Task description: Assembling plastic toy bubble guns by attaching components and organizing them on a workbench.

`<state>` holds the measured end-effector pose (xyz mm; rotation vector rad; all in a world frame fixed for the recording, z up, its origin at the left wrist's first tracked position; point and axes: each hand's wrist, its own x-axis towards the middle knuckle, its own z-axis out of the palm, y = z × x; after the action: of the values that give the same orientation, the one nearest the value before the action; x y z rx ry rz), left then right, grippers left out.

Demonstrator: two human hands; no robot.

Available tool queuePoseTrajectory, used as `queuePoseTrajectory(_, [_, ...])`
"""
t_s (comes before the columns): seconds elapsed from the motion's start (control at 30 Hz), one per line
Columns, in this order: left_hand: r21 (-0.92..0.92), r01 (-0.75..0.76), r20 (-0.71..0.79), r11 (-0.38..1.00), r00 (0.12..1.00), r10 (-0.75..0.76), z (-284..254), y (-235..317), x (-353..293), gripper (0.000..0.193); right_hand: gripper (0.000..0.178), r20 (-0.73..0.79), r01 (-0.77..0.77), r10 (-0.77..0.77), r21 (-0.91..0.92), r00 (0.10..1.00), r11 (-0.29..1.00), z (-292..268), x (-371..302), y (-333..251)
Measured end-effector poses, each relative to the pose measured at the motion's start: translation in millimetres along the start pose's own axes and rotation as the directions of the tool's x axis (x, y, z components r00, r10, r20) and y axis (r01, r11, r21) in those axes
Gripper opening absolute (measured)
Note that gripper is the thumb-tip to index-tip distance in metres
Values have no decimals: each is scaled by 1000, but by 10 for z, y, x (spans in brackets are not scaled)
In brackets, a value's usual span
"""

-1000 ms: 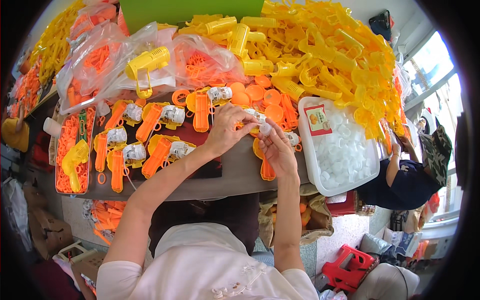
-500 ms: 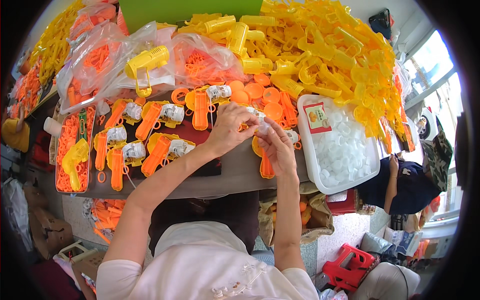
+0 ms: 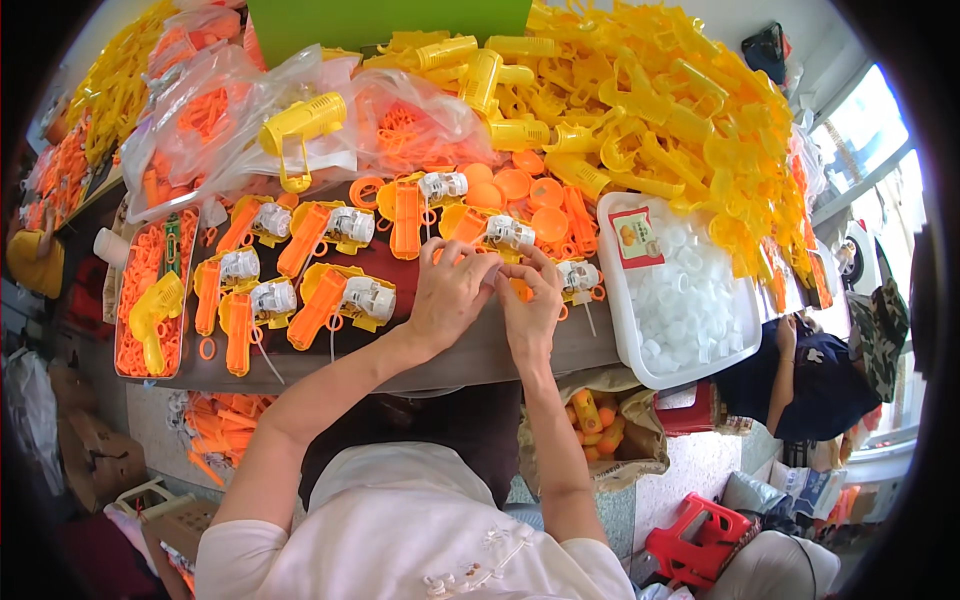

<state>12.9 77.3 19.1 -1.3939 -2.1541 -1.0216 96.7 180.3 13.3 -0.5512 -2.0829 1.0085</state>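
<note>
My left hand (image 3: 452,295) and my right hand (image 3: 531,305) meet at the front of the worktable (image 3: 470,355), fingertips pinched together on a small orange part that the fingers mostly hide. Just beyond them lie an orange toy-gun half with a white motor unit (image 3: 500,230) and a second such half (image 3: 578,277). Several more orange halves with white units (image 3: 335,300) lie in rows to the left of my hands.
A white tray of small white rings (image 3: 685,300) sits right of my hands. A heap of yellow shells (image 3: 650,110) fills the back right, bags of orange parts (image 3: 220,120) the back left. Another person (image 3: 810,370) crouches at the right. An orange-parts tray (image 3: 150,290) is at left.
Both hands have drawn back toward me from the orange halves and come closer together at the table's front. The person at the right has shifted slightly.
</note>
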Motion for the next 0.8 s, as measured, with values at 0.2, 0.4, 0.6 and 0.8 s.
queuePoseTrajectory(0.2, [109, -113, -15, 988, 993, 116, 3, -49, 91, 29, 10, -76, -17, 29, 152, 997, 988, 8, -22, -127])
queuePoseTrajectory(0.4, [46, 6, 107, 999, 994, -11, 34, -424, 312, 31, 8, -66, 301, -320, -202, 945, 932, -141, -159, -173])
queuePoseTrajectory(0.6, [-175, 94, 307, 980, 951, -36, -57, -480, 174, 35, 18, 7, 121, -121, -168, 993, 978, -334, 387, -36])
queuePoseTrajectory(0.8, [-527, 405, 456, 747, 877, -154, -62, -453, 183, 28, 36, 377, 210, -28, -450, 926, 868, -60, 961, 246])
